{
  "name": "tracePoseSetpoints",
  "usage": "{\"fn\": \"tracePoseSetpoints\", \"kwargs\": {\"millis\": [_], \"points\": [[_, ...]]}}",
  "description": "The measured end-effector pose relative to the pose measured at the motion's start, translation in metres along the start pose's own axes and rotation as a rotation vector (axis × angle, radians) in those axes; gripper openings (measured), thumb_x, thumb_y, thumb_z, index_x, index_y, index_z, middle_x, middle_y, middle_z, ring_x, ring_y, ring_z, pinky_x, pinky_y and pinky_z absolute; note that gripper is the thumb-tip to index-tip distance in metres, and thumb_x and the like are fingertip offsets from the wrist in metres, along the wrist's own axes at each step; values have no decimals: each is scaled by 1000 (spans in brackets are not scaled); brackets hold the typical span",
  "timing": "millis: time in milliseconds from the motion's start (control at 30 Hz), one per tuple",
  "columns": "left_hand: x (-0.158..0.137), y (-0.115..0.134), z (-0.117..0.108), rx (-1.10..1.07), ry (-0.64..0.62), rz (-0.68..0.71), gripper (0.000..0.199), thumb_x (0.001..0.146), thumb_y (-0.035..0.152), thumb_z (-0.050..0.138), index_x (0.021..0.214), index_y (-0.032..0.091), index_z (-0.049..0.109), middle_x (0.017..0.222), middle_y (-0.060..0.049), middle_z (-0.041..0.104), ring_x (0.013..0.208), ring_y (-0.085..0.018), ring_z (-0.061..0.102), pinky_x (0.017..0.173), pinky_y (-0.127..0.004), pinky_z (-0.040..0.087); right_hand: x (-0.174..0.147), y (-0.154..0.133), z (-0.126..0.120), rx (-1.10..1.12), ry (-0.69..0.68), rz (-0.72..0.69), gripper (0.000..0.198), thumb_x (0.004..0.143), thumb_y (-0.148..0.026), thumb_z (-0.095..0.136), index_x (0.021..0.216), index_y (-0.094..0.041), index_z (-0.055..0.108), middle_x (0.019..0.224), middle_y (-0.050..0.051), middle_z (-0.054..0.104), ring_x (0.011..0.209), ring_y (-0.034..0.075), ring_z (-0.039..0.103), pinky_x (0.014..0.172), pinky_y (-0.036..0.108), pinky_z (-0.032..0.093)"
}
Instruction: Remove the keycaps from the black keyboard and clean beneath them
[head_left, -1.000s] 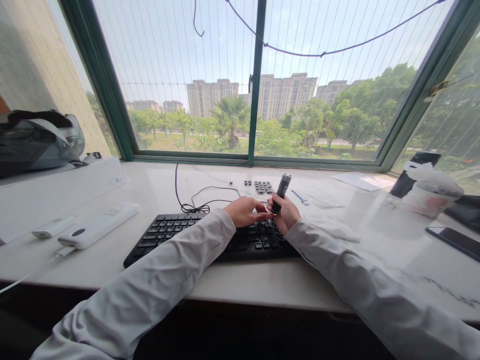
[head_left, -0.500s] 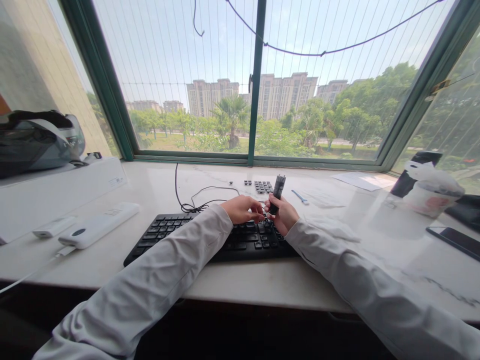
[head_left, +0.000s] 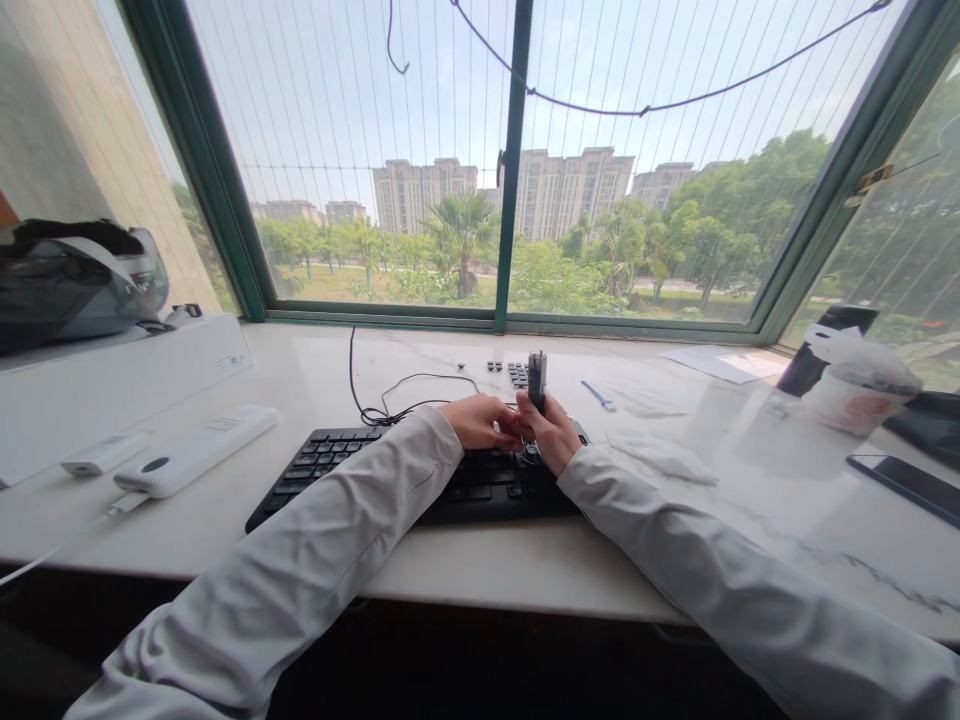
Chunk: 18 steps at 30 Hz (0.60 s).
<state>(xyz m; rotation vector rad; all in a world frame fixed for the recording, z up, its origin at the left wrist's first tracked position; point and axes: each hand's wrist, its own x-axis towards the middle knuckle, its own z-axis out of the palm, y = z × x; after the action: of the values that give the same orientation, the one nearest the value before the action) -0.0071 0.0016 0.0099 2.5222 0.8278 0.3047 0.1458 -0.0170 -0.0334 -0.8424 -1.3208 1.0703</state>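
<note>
A black keyboard (head_left: pixel 480 490) lies on the pale counter under both my hands. My right hand (head_left: pixel 553 432) is closed round a dark, stubby keycap puller (head_left: pixel 537 380), held nearly upright with a pronged end on top. Below the fist, a thin wire loop reaches the keys at the keyboard's right side. My left hand (head_left: pixel 481 422) is beside it, its fingers curled and pressed together close to the tool's lower end. Whatever those fingers pinch is hidden. Several loose black keycaps (head_left: pixel 517 375) lie in rows behind my hands.
A black cable (head_left: pixel 375 415) coils behind the keyboard. To the right are a blue stick (head_left: pixel 598 394), clear plastic wrap (head_left: pixel 667 462), a phone (head_left: pixel 907 485) and a bagged cup (head_left: pixel 859 390). A white power bank (head_left: pixel 196 450) and a long white box (head_left: pixel 112 390) stand left.
My right hand has moved slightly left and turned, bringing the keycap puller closer to upright and to my left hand. The left hand stays nearly in place.
</note>
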Motion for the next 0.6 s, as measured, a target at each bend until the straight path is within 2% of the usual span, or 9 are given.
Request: {"fn": "tracePoseSetpoints", "kwargs": {"millis": [100,200,267,367,600], "points": [[2,-5,2,-21,22,8,17,80,22,58,89,14,71,78,-1,70,71,-12,61,68,-19,43,0,3,0,-59,7,-64,32,70,-52,64,77,-22,55,63,-2,53,59,14,49,50,25,39],[4,-8,5,13,82,-22,20,81,27,58,87,12,70,79,-3,69,75,-13,60,69,-20,44,-1,3,1,-106,10,-110,28,72,-49,63,76,-22,55,64,-1,54,60,15,50,50,26,40],[6,-9,10,29,126,-38,24,78,32,62,87,11,70,82,-3,69,78,-15,60,71,-21,44,-2,2,1,-158,11,-149,25,74,-46,61,73,-22,55,63,-1,54,59,16,49,51,27,39],[9,-11,19,27,184,-26,26,73,29,66,91,11,69,88,-4,70,83,-17,61,74,-23,46,-3,-1,2,-274,42,-214,20,74,-40,59,67,-23,52,58,-1,52,57,16,46,52,28,36],[14,-13,29,36,256,-82,28,67,29,69,88,12,71,84,-5,71,77,-19,62,72,-25,48,-3,-6,4,-479,64,-240,18,79,-37,50,67,-25,48,58,-1,53,56,18,47,55,31,36]]}}
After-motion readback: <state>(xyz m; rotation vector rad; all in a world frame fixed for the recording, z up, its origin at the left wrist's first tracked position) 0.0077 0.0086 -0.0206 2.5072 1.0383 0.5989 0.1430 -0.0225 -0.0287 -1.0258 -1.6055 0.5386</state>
